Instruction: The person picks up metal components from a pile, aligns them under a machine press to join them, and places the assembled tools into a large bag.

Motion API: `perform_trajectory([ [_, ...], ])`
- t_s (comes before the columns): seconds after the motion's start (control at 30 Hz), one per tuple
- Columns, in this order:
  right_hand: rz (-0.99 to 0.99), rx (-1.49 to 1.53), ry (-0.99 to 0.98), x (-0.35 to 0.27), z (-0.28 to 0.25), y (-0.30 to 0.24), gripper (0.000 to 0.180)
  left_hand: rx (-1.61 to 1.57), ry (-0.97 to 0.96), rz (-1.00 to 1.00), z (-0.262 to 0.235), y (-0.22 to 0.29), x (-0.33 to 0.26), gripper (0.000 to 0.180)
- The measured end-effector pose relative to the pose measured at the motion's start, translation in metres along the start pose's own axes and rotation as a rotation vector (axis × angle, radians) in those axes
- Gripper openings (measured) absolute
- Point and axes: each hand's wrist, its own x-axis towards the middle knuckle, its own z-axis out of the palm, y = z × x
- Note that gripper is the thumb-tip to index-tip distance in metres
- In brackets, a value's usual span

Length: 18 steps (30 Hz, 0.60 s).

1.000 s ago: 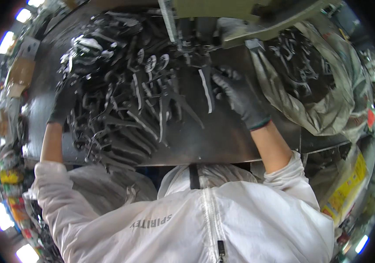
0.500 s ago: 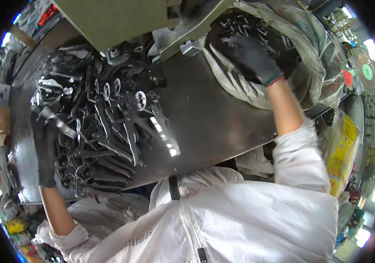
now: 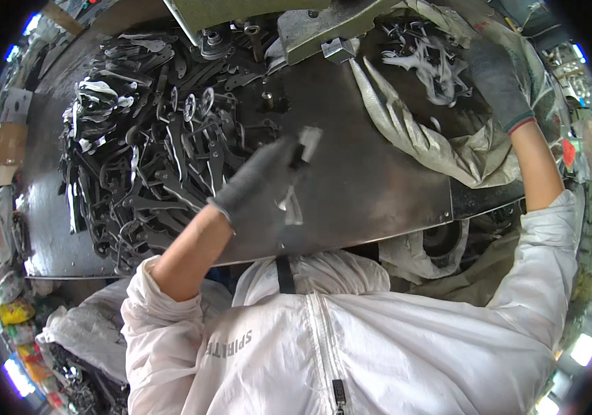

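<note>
My left hand [image 3: 262, 173], in a dark grey glove, is over the middle of the metal table, blurred by motion. Its fingers are closed on a small shiny metal part [image 3: 311, 143]. Beneath that hand, a slim bright metal piece [image 3: 293, 207] is on the tabletop. To the right, my right hand [image 3: 500, 79], also gloved, is closed on the right side of a pale woven sack [image 3: 475, 155]; its fingertips are partly hidden. Blurred curved metal pieces [image 3: 430, 66] are inside the sack's mouth, beside this hand.
A large pile of dark metal lever parts [image 3: 164, 166] covers the table's left half, with shinier pieces [image 3: 99, 111] at its far left. A green machine body [image 3: 323, 34] overhangs the back. The table's front edge [image 3: 406, 232] runs before my body.
My left hand has swung right from the pile's left side to the table's middle. My right hand has moved right, from inside the sack to its side. Pieces in the sack have shifted.
</note>
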Motion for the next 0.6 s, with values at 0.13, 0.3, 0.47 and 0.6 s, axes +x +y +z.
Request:
perform_trajectory([
  [0.13,-0.055,0.432,-0.195,-0.009,-0.013,-0.035,0.04,0.27,0.239,-0.051,-0.027,-0.032,-0.005,0.019],
  [0.3,0.325,1.755,-0.218,-0.01,-0.069,-0.148,0.042,0.064,0.606,-0.167,-0.027,-0.011,-0.004,0.017],
  [0.47,0.438,2.336,0.018,0.011,-0.133,-0.229,0.034,0.01,0.626,0.09,-0.037,-0.014,-0.009,0.049],
  [0.6,0.516,2.539,-0.262,0.028,-0.144,-0.259,0.027,0.189,0.669,0.169,-0.047,-0.018,-0.004,0.045],
])
